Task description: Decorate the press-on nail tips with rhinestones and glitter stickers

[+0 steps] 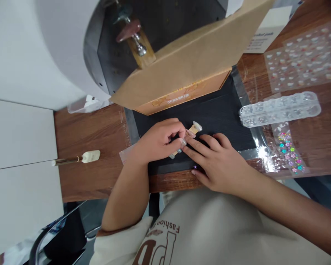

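My left hand is closed, thumb and index finger brought together over a small wooden nail stand. Whatever lies in that pinch is too small to make out. False nail tips ride on the stand, among them a whitish one at its far end and a shiny pale one by my left thumb. My right hand lies palm down with its fingers spread, index and middle fingertips touching the stand's nail tips. A tiny purple flower gem sits beside my right thumb. Both hands partly cover the stand.
A black mat lies under my hands. Behind it stands an orange-brown box. Rightward are a clear case of small gems, colourful flower gems and sticker sheets. A polish bottle lies to the left on the wooden table.
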Tool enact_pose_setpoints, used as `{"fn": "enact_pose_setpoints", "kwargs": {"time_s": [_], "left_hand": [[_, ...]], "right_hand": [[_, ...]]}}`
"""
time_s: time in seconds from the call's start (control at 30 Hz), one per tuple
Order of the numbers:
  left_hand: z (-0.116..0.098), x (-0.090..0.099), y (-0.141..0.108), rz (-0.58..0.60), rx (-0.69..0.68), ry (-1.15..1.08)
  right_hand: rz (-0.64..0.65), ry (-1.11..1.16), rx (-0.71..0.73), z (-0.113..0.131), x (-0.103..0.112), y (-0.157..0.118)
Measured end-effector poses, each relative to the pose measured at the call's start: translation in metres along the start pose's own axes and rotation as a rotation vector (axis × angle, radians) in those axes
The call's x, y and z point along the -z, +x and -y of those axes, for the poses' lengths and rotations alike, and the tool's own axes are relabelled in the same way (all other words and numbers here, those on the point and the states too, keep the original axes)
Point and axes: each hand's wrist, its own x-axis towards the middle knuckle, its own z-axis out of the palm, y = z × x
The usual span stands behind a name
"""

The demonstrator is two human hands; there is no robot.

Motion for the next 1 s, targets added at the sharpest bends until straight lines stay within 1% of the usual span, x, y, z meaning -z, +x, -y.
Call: {"fn": "enact_pose_setpoints", "kwargs": {"time_s": [0.33,0.47,0.6,0.67,0.83,1.0], "left_hand": [[-0.0007,0.0041,-0.0009,0.01,-0.017,0.077],[0.0005,0.0036,-0.0002,0.037,0.019,0.102],[0.0012,0.0031,0.0001,0.026,0.046,0.126],[0.001,0.003,0.0001,0.005,0.028,0.146],[0.0003,0.0027,-0.0001,-0.043,-0.074,0.15],[0.0009,0.0022,-0.0013,-0.082,-0.091,0.086]], "right_hand": [[0.0,0.009,0.008,-0.0038,-0.0001,-0.0015],[0.025,0.018,0.01,-0.0046,0.0022,-0.0017],[0.045,0.05,-0.002,-0.0052,0.0037,-0.0016],[0.046,0.066,-0.006,-0.0054,0.0037,-0.0017],[0.057,0.088,-0.011,-0.0061,0.0033,-0.0023],[0.038,0.051,0.01,-0.0075,0.0017,-0.0028]]}}
